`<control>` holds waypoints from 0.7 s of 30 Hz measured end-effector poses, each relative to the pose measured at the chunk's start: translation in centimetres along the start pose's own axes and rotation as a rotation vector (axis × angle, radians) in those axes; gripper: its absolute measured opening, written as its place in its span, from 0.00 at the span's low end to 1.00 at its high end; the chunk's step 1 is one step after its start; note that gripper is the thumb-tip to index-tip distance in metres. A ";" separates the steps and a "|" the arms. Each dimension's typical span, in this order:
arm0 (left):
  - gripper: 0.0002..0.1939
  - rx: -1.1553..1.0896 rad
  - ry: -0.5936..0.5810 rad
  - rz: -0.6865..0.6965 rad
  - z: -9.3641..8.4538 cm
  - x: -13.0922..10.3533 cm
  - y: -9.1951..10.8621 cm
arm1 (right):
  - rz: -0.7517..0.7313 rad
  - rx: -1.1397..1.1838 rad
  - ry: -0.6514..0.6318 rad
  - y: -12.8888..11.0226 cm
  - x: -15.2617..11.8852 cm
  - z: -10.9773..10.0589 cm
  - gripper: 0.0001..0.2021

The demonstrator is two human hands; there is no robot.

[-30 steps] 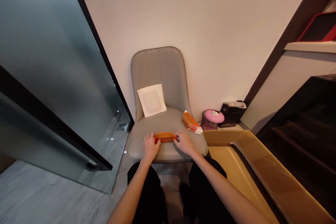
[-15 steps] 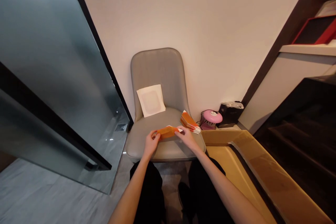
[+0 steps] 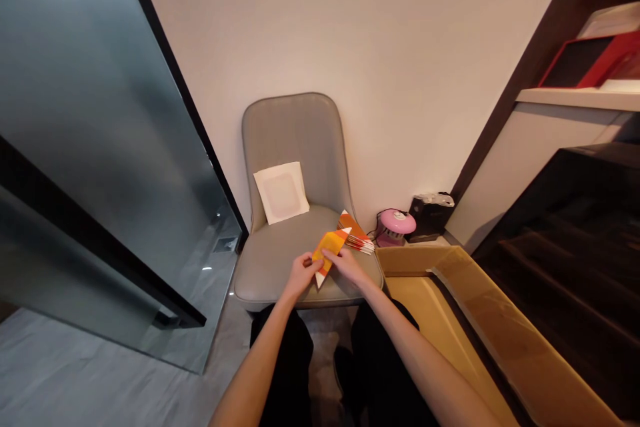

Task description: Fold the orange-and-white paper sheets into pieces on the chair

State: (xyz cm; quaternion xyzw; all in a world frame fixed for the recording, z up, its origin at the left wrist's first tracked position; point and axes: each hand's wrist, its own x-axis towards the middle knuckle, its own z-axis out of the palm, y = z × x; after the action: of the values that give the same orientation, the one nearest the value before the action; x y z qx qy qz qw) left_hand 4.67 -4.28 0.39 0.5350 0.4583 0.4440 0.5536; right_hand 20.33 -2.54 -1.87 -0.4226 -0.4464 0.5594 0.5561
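Both hands hold one folded orange paper piece [image 3: 331,244] with white pointed tips, above the front of the grey chair seat [image 3: 273,257]. My left hand [image 3: 301,273] pinches its lower left edge. My right hand [image 3: 346,264] grips it from the right, the fingers lying over its face. Just behind, at the seat's right edge, lies a stack of similar folded orange papers [image 3: 356,227] with white ends. A white square sheet or pad [image 3: 283,193] with a paler rounded panel leans against the chair's backrest.
Right of the chair stands an open cardboard box [image 3: 423,253]. Behind it are a pink round device [image 3: 397,221] and a black bag or box [image 3: 430,217]. A frosted glass door [image 3: 115,147] with a dark handle is at left; a shelf [image 3: 575,97] at right.
The folded orange paper has turned from lying crosswise to standing on a slant, showing a brighter face. Both hands have drawn closer together around it. The view has shifted slightly.
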 end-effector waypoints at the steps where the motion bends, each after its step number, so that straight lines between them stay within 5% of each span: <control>1: 0.23 0.009 -0.012 -0.018 0.5 0.0 -0.1 | -0.018 -0.017 0.027 0.1 0.1 0.1 0.25; 6: 0.26 0.065 -0.148 -0.116 2.5 0.0 -0.8 | -0.072 -0.029 0.198 0.3 0.9 -0.3 0.26; 10: 0.26 0.012 -0.021 -0.123 2.3 0.4 -1.0 | -0.088 0.016 0.274 -0.7 0.3 -0.6 0.32; 17: 0.27 -0.051 0.025 -0.118 1.2 0.5 -1.0 | -0.020 0.033 -0.285 -1.7 -1.7 0.7 0.27; 21: 0.29 -0.083 -0.069 -0.175 1.7 0.0 -0.8 | 0.000 -0.054 -0.322 -0.9 -1.3 1.6 0.28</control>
State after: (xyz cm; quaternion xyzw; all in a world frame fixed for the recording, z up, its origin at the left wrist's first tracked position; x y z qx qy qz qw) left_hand 6.35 -4.65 -0.43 0.4846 0.4651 0.3937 0.6276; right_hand 19.08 -3.92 -0.60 -0.3422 -0.5445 0.6079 0.4657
